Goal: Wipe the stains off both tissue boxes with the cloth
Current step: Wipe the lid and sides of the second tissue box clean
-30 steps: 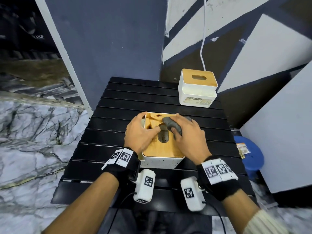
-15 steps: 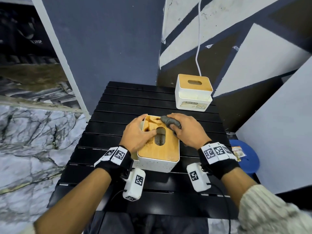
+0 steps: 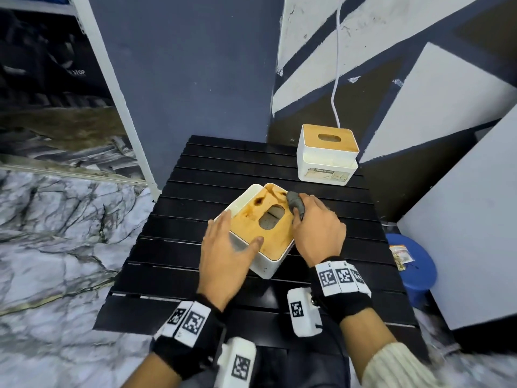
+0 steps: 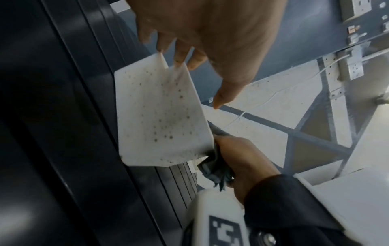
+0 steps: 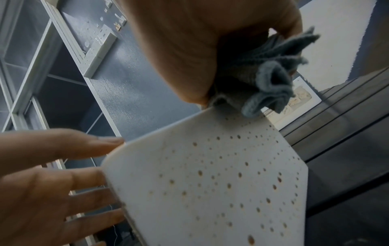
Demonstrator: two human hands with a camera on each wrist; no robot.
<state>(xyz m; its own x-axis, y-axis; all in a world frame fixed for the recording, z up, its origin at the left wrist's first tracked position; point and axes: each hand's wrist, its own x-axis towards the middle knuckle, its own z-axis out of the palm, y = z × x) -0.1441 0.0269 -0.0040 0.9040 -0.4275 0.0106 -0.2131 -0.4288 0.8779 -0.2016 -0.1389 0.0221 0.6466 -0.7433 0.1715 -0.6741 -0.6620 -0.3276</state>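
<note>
1. On the black slatted table (image 3: 173,247), as seen from the head view, the near tissue box (image 3: 260,228) is set at an angle; brown stains are seen on its wooden lid near the far edge. The left hand (image 3: 223,253) is laid against the box's near-left side with fingers straight and relaxed, gripping nothing. The grey cloth (image 3: 295,205) is clenched in the right hand (image 3: 319,231) and pressed to the lid's far-right edge.
2. At the table's far right corner, the second tissue box (image 3: 327,152) is stood upright, well apart from the hands, with a white cable (image 3: 335,79) hung on the wall behind it.
3. In the left wrist view, the near tissue box's (image 4: 160,113) white wall is shown speckled with dark spots; the left hand's fingertips (image 4: 181,56) are held at its upper edge, and the cloth (image 4: 214,169) is seen bunched in the right hand (image 4: 244,159).
4. In the right wrist view, the spotted wall (image 5: 210,183) is met by the outstretched fingers (image 5: 84,144) of the left hand, and the cloth (image 5: 267,74) is gripped at the box's top edge.
</note>
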